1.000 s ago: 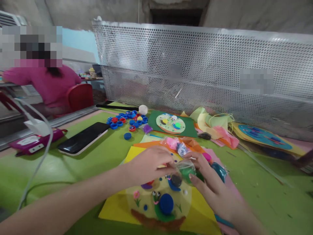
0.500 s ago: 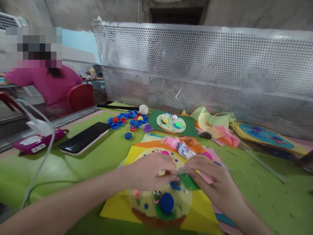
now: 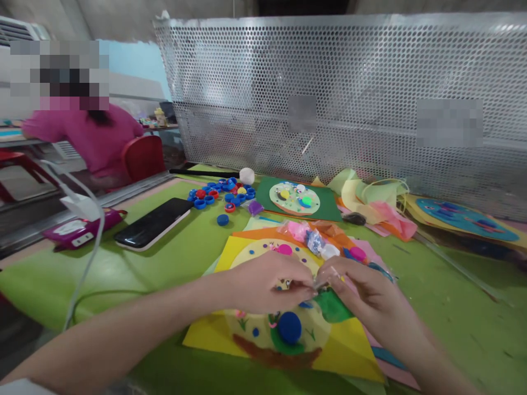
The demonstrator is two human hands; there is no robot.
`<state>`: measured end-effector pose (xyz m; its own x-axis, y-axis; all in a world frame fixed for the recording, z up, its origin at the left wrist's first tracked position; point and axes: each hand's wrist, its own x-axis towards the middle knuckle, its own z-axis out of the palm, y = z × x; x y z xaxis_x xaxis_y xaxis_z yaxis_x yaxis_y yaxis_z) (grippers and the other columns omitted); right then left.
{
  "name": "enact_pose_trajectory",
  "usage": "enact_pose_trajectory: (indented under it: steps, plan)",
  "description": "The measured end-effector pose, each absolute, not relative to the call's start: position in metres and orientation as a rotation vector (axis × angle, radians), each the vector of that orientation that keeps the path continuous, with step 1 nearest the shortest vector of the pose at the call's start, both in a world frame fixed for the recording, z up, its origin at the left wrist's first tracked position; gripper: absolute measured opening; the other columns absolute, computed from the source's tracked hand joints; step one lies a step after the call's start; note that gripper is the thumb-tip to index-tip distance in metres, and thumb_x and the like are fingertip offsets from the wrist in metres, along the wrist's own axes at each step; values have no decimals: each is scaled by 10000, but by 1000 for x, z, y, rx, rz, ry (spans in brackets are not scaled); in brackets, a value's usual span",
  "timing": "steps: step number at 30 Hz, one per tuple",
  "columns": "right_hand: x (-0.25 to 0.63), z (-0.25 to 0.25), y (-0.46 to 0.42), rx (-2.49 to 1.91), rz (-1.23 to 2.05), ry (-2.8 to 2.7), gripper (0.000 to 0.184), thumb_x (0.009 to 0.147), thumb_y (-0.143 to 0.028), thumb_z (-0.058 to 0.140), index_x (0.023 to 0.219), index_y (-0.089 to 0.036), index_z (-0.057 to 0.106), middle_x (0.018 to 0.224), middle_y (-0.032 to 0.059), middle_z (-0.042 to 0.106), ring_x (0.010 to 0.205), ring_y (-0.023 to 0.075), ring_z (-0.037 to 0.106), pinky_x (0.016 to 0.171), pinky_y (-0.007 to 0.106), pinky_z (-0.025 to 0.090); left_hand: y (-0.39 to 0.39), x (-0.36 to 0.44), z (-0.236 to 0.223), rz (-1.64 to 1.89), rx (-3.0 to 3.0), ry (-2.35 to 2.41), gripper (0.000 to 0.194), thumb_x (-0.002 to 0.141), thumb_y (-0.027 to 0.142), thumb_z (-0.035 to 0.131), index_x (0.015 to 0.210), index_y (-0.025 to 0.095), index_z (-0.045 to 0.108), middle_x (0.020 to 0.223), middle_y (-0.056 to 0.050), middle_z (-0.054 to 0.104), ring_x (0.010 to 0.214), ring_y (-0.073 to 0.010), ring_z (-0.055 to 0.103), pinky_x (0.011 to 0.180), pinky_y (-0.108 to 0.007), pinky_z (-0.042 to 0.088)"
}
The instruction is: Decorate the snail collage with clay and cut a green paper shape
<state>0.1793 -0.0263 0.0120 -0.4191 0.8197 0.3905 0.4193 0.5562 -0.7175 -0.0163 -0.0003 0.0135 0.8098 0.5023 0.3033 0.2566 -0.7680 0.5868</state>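
Between my hands hangs a small clear plastic packet of green clay (image 3: pixel 334 306). My left hand (image 3: pixel 272 282) pinches its top edge, and my right hand (image 3: pixel 362 282) grips the other side of that edge with thumb and fingers. Both hands are above a yellow sheet (image 3: pixel 222 323) bearing a pale round picture (image 3: pixel 267 336). On this picture are a snail with a blue bottle cap (image 3: pixel 289 327) for a shell, a brown strip (image 3: pixel 278 354) along the bottom, and small flowers and dots. My hands cover part of its middle.
Behind lie clay packets (image 3: pixel 315 241), blue and red bottle caps (image 3: pixel 200 203) and a green card (image 3: pixel 329 211) with another picture. To the left are a phone (image 3: pixel 154 224) and a purple power strip (image 3: pixel 82 230) with a cable. A perforated metal panel (image 3: pixel 349 82) stands behind; a person in pink (image 3: pixel 99 140) sits left.
The view has tilted down and shifted left, so things appear farther right. My hands stay on the packet, with their fingertips now closer together at its top edge.
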Motion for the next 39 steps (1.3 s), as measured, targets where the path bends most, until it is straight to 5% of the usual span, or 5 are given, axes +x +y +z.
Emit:
enact_pose_trajectory:
  steps: [13,22,29,34,39]
  plan:
    - [179,12,-25,-928,608,-2063,142,812,-216,546,678,-210,595,675,4,641,651,140,589,608,261,475,2,-15,8,640,2511,542,155,843,198,484,690,177,467,650,20,509,631,-112,459,604,-210,348]
    - [176,4,-19,-997,797,-2084,153,798,-245,563,652,-201,583,655,-14,638,618,114,576,585,212,463,5,-14,1,603,2503,556,260,727,73,503,562,183,336,552,57,375,575,-96,392,575,-206,325]
    - [189,15,-16,-1085,774,-2059,179,776,-292,591,626,-206,636,634,-8,662,609,132,599,586,234,473,6,-17,6,589,2502,716,244,855,273,488,630,180,477,592,39,480,549,-102,436,527,-208,317]
    - [201,14,-8,-1163,995,-2044,157,798,-313,559,771,-242,696,776,-11,708,733,146,640,666,240,497,8,-17,5,625,2540,659,245,889,237,440,666,176,520,622,26,514,591,-110,475,567,-211,332]
    - [209,15,-5,-1269,828,-1964,198,783,-322,537,724,-239,707,661,-9,692,633,155,635,584,249,494,11,-16,6,600,2485,807,269,906,238,382,692,173,530,630,18,544,597,-119,500,576,-219,353]
